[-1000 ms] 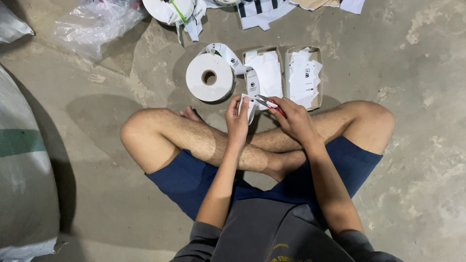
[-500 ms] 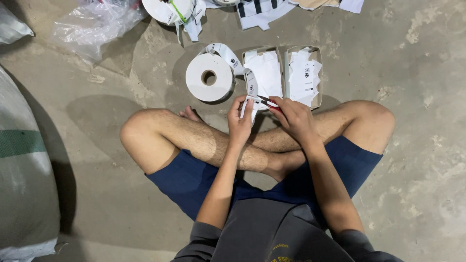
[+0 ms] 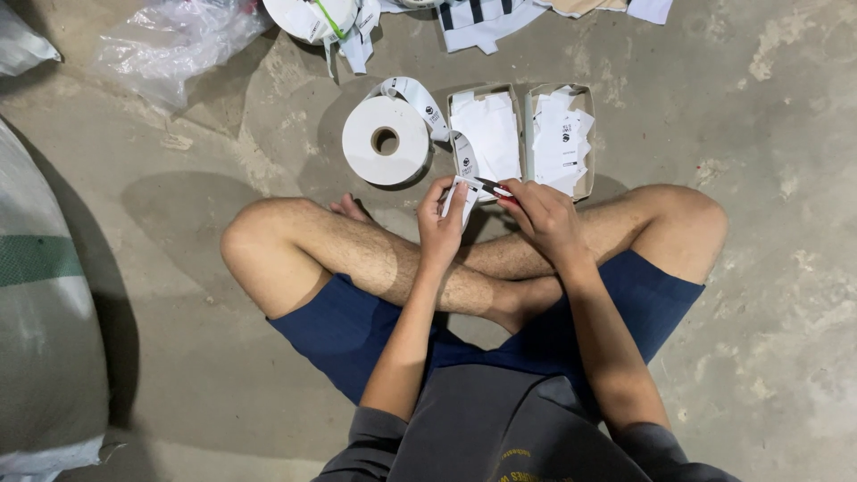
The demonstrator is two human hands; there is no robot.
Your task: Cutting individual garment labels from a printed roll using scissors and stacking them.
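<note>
A: Two hands in the head view, both raised over the crossed legs of a person seated on the concrete floor (image 3: 768, 178). Left hand (image 3: 439, 223)?

B: Fingers pinched shut on a white label strip (image 3: 461, 170). That strip runs up from the hand in a loose curl to the white roll (image 3: 386, 140), which lies flat on the floor just ahead of the left knee.

A: Right hand (image 3: 546, 217)?

B: Closed around a small pair of scissors (image 3: 494, 186), red at the grip end, dark blades pointing left and meeting the strip at the left fingertips. Cannot tell how far the blades are parted.

A: Surroundings?

B: Beside the roll, two shallow cardboard boxes. Left box (image 3: 487, 134) holds a flat stack of white pieces; right box (image 3: 563, 136) holds loose cut labels, piled untidily. Both sit just beyond the hands. Clear plastic bag (image 3: 170, 45) at upper left, well apart. Grey sack (image 3: 45, 339) with a green band at the left edge. Second white roll (image 3: 312, 18) at the top edge, partly cut off.
</note>
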